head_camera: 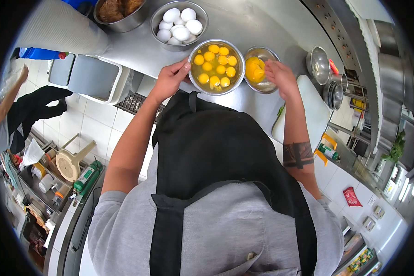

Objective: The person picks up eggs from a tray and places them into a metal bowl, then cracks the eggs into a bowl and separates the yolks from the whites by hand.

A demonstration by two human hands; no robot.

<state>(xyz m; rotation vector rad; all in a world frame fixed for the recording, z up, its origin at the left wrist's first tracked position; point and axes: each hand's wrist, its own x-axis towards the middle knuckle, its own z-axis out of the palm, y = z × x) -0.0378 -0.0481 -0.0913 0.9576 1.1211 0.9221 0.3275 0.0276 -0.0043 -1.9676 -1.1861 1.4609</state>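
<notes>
My left hand (172, 77) grips the left rim of a metal bowl (242, 70), its thumb on the edge. Many whole yolks (220, 69) float in clear egg white inside. Close on the right is a smaller metal bowl (260, 90) with a clump of yellow-orange yolk (254, 70). My right hand (282, 78) is over that bowl's right side, fingers bunched beside the yolk; whether they hold anything is hidden. Behind the yolk bowl, another metal bowl (154, 31) holds several white whole eggs (181, 33).
All the bowls stand on a stainless-steel counter (134, 51). A pot (124, 24) with brown contents and a tall stack of clear plastic containers (62, 31) are at left. A white cutting board (305, 103) and empty metal bowls (318, 65) lie right. Another person's arm (12, 93) shows far left.
</notes>
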